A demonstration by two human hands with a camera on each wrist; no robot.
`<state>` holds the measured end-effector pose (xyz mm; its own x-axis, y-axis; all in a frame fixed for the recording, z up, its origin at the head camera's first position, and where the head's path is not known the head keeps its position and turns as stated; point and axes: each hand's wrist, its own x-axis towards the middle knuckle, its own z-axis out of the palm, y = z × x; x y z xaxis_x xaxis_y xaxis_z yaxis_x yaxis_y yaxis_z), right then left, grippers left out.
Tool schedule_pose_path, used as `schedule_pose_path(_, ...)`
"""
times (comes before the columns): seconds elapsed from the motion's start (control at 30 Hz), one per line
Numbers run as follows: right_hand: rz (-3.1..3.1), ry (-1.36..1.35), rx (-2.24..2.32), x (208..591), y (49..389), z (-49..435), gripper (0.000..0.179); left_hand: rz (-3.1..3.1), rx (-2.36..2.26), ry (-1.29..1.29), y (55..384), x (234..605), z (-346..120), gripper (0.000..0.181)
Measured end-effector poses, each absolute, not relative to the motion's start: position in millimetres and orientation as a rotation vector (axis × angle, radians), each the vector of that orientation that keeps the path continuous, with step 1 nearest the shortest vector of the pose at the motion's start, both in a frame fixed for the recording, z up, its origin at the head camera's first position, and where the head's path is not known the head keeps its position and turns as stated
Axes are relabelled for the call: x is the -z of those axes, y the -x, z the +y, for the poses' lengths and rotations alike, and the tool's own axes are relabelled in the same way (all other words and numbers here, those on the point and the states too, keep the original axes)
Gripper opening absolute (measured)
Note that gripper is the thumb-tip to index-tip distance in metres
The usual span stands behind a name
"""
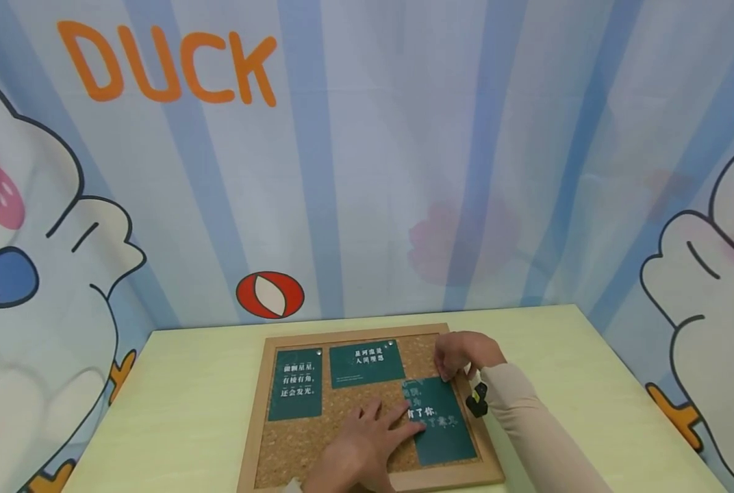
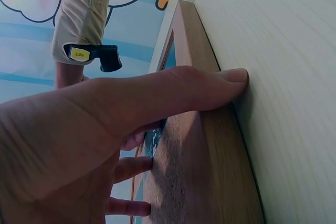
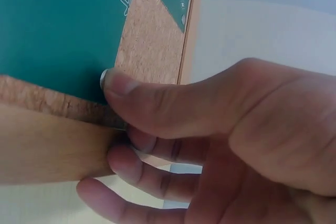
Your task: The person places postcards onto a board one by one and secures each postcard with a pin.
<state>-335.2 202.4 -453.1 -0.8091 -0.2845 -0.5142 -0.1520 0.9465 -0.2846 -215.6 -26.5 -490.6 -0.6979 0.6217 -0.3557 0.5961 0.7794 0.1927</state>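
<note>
A cork board [image 1: 311, 445] with a wooden frame lies on the table, with three dark green cards on it. My left hand [image 1: 367, 441] rests spread on the board, fingertips touching the right card [image 1: 444, 438]; its thumb [image 2: 210, 87] lies across the wooden frame [image 2: 220, 145]. At the upper right corner of that card is my right hand [image 1: 465, 352], fingers curled near the frame's edge. In the right wrist view its thumb [image 3: 152, 100] presses on a small silvery thumbtack [image 3: 103, 78] at the corner of the card [image 3: 52, 30], mostly hidden under the thumb.
The left card [image 1: 295, 394] and the top middle card [image 1: 363, 373] each have a silvery tack at the upper right corner. A pale yellow table [image 1: 176, 404] surrounds the board. Behind it hangs a blue striped cloth [image 1: 373, 171] with duck drawings.
</note>
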Motion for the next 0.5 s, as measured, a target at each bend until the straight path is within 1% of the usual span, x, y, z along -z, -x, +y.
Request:
schedule_pose_path(0.3, 2.561, 0.259, 0.264, 457, 333, 193, 0.016, 2.582, -0.038, -0.940, 215, 491, -29, 0.107)
schedule_pose_path(0.43, 2.600, 0.281, 0.232, 457, 335, 190, 0.016, 2.592, -0.053, -0.954, 216, 492, -32, 0.107)
schedule_pose_path(0.5, 2.634, 0.337, 0.232, 459, 335, 190, 0.017, 2.592, -0.082, -0.969, 218, 493, -34, 0.107)
